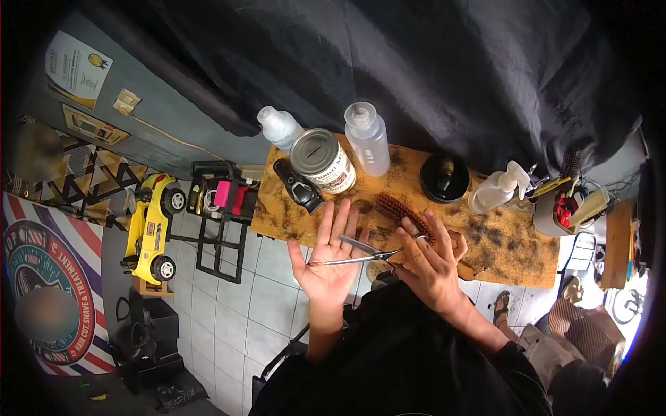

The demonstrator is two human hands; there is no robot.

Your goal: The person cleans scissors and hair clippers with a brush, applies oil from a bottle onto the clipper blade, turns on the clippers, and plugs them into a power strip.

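Palm up and fingers spread, my left hand [329, 260] is open at the front edge of the wooden table [333, 223]. My right hand [431, 263] holds a pair of scissors [364, 256] by the finger loops. The blades are apart and point left, over my left palm; whether they touch it I cannot tell. Behind my right hand lies a brown bristle brush [397, 210], partly hidden by the fingers. A black hair clipper [298, 186] and a round tin [322, 161] with a slotted lid are just beyond my left fingertips.
Two plastic bottles [371, 142] [279, 127], a black bowl [444, 178] and a spray bottle [494, 191] stand along the table's back. A tool container [555, 216] is at right. A yellow toy car [150, 229] is at left; a seated person [548, 347] is at lower right.
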